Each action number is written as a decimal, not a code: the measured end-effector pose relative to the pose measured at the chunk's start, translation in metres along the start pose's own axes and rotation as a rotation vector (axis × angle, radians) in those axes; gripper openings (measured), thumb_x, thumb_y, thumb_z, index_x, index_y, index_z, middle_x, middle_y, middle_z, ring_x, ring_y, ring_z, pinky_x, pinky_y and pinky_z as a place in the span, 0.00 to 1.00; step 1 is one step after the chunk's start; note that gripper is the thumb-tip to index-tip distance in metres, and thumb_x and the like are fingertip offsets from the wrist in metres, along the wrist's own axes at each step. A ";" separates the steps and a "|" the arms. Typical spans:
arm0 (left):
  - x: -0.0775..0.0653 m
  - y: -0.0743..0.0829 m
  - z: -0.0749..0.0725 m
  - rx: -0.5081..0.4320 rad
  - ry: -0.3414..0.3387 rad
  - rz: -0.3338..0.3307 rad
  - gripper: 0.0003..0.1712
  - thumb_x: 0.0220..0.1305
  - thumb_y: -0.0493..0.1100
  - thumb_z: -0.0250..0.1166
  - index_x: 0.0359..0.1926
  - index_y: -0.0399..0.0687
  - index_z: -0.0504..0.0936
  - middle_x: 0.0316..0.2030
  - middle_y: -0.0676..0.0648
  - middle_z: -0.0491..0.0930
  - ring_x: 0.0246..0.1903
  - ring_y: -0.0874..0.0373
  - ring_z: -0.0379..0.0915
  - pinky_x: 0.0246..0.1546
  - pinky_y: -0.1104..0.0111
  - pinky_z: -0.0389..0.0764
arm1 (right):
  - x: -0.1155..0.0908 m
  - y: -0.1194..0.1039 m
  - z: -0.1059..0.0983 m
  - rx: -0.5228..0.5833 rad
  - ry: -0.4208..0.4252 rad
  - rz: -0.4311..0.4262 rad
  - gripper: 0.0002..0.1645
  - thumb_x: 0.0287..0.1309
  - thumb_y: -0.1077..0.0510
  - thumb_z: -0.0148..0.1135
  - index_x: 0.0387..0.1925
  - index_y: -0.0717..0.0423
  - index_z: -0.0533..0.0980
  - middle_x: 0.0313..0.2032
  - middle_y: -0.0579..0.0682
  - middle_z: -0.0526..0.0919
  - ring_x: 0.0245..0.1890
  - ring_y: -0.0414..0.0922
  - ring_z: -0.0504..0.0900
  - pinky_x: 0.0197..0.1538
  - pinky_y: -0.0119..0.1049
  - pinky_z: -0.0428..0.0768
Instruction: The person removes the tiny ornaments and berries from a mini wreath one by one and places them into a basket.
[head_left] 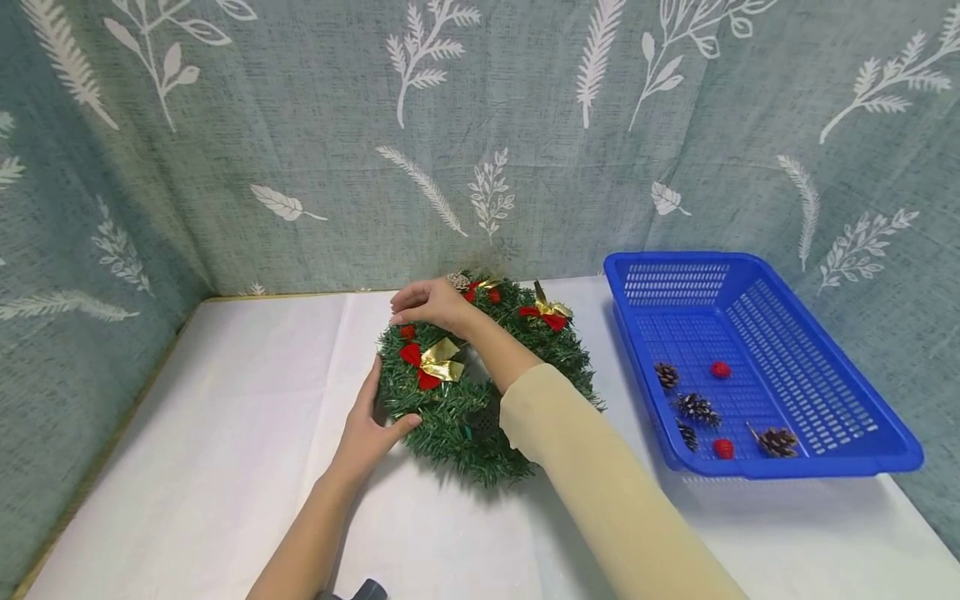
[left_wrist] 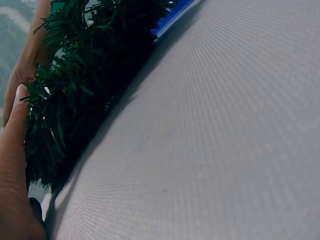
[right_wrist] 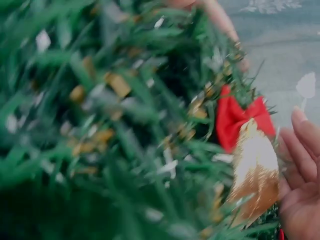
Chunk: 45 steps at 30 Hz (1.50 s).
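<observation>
A round green wreath [head_left: 480, 454] lies on the white cloth, dressed with red-and-gold bows, red berries and a pine cone [head_left: 457, 282]. My left hand [head_left: 375, 437] grips its left rim, thumb on the top; in the left wrist view the thumb [left_wrist: 14, 132] lies along the green needles. My right hand [head_left: 435, 306] is over the wreath's far left part, fingers loosely bent, just beyond a red berry [head_left: 407, 332]. In the right wrist view it appears beside the near bow [right_wrist: 247, 125] with nothing visible in its palm.
A blue plastic basket [head_left: 750, 468] stands to the right, holding several pine cones [head_left: 697, 410] and red berries [head_left: 721, 369]. Behind the table hangs a grey-green curtain [head_left: 315, 167] with white leaf prints. White cloth [head_left: 247, 400] covers the tabletop.
</observation>
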<state>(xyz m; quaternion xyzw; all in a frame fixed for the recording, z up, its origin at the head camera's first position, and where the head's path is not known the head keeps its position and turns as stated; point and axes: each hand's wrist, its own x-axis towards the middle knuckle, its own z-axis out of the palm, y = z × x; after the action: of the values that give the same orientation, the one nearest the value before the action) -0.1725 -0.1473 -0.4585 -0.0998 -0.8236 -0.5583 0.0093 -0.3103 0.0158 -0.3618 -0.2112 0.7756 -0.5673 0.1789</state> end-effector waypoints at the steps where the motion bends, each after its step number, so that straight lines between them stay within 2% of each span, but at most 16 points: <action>1: 0.000 0.000 0.000 -0.001 0.001 0.000 0.59 0.55 0.51 0.70 0.74 0.69 0.35 0.75 0.47 0.37 0.73 0.45 0.32 0.68 0.44 0.48 | 0.000 0.001 -0.001 -0.012 -0.009 0.005 0.20 0.57 0.63 0.65 0.52 0.64 0.77 0.51 0.58 0.81 0.51 0.48 0.79 0.51 0.32 0.79; 7: 0.000 -0.002 0.001 -0.003 0.003 0.003 0.59 0.55 0.52 0.70 0.74 0.70 0.36 0.75 0.48 0.37 0.73 0.45 0.33 0.68 0.44 0.48 | -0.002 0.004 -0.006 -0.080 -0.070 0.010 0.21 0.55 0.62 0.67 0.52 0.62 0.77 0.52 0.57 0.80 0.52 0.47 0.78 0.51 0.33 0.78; 14: 0.002 -0.003 0.002 0.016 0.001 0.006 0.59 0.56 0.53 0.70 0.74 0.69 0.35 0.75 0.48 0.37 0.73 0.44 0.33 0.68 0.43 0.48 | -0.003 0.007 -0.010 -0.081 -0.123 -0.007 0.24 0.53 0.67 0.67 0.53 0.65 0.76 0.54 0.59 0.79 0.53 0.48 0.78 0.50 0.32 0.79; 21: 0.003 -0.003 0.001 0.020 0.001 -0.006 0.59 0.56 0.52 0.70 0.74 0.70 0.35 0.75 0.50 0.36 0.73 0.46 0.32 0.69 0.44 0.47 | -0.003 0.010 -0.009 -0.114 -0.130 -0.030 0.22 0.53 0.68 0.66 0.52 0.66 0.76 0.53 0.59 0.79 0.53 0.48 0.78 0.51 0.31 0.79; 35: 0.004 -0.002 0.001 0.021 -0.002 -0.005 0.60 0.55 0.52 0.70 0.74 0.69 0.35 0.75 0.50 0.36 0.73 0.46 0.32 0.69 0.45 0.46 | -0.001 0.011 -0.006 -0.327 -0.107 0.002 0.18 0.54 0.64 0.67 0.48 0.58 0.80 0.51 0.53 0.81 0.54 0.46 0.77 0.51 0.29 0.78; 41: 0.003 -0.001 0.001 0.024 -0.005 -0.007 0.59 0.55 0.53 0.70 0.74 0.69 0.35 0.75 0.50 0.36 0.73 0.46 0.32 0.69 0.45 0.46 | -0.002 0.014 -0.003 -0.343 -0.082 -0.011 0.17 0.54 0.63 0.67 0.47 0.58 0.80 0.50 0.52 0.82 0.53 0.46 0.78 0.51 0.29 0.77; 45: 0.002 -0.003 0.001 0.019 -0.004 -0.010 0.59 0.56 0.52 0.70 0.74 0.69 0.35 0.75 0.50 0.36 0.73 0.47 0.31 0.69 0.46 0.46 | -0.002 0.018 -0.002 -0.315 -0.063 -0.025 0.15 0.54 0.62 0.68 0.46 0.58 0.81 0.48 0.52 0.83 0.51 0.45 0.78 0.51 0.30 0.77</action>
<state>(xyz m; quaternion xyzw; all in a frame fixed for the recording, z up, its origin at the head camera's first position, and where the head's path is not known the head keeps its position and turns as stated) -0.1752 -0.1473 -0.4608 -0.0966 -0.8293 -0.5503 0.0057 -0.3117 0.0233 -0.3780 -0.2639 0.8463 -0.4340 0.1608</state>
